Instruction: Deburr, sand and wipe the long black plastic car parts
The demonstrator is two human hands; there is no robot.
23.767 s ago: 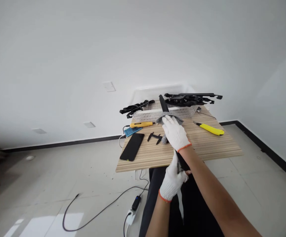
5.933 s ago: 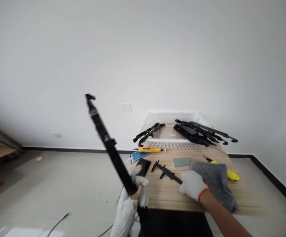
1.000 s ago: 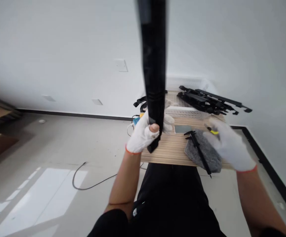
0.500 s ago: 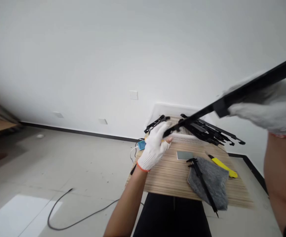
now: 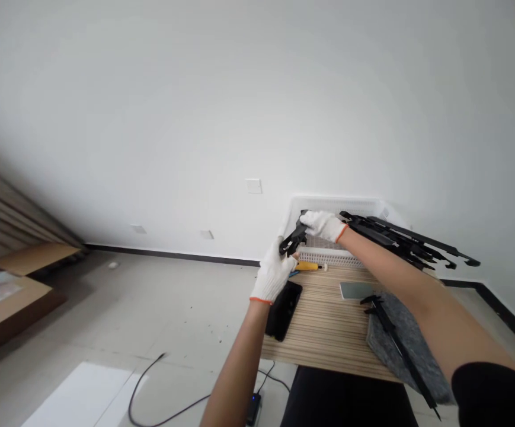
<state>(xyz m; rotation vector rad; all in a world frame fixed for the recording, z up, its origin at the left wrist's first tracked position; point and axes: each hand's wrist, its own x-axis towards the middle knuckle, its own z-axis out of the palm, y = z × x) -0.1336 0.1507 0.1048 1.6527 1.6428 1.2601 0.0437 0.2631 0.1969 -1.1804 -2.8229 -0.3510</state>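
My left hand, in a white knitted glove with an orange cuff, is closed around the lower end of short black plastic parts at the basket's left side. My right hand, gloved alike, grips the upper end of the same parts, its fingertips partly hidden. Long black plastic strips lie in a heap across the right of the white plastic basket, their ends jutting past its rim. Below my left hand, a black phone rests on the wooden table.
A yellow-handled tool lies before the basket. Nearer me are a grey-green plate, a black caliper and a grey cloth. A black cable runs over the floor. Behind the basket rises a white wall.
The long black strip held up at the right has left my hands. My right hand has come left and down to the short black parts. The view has shifted, showing the phone.
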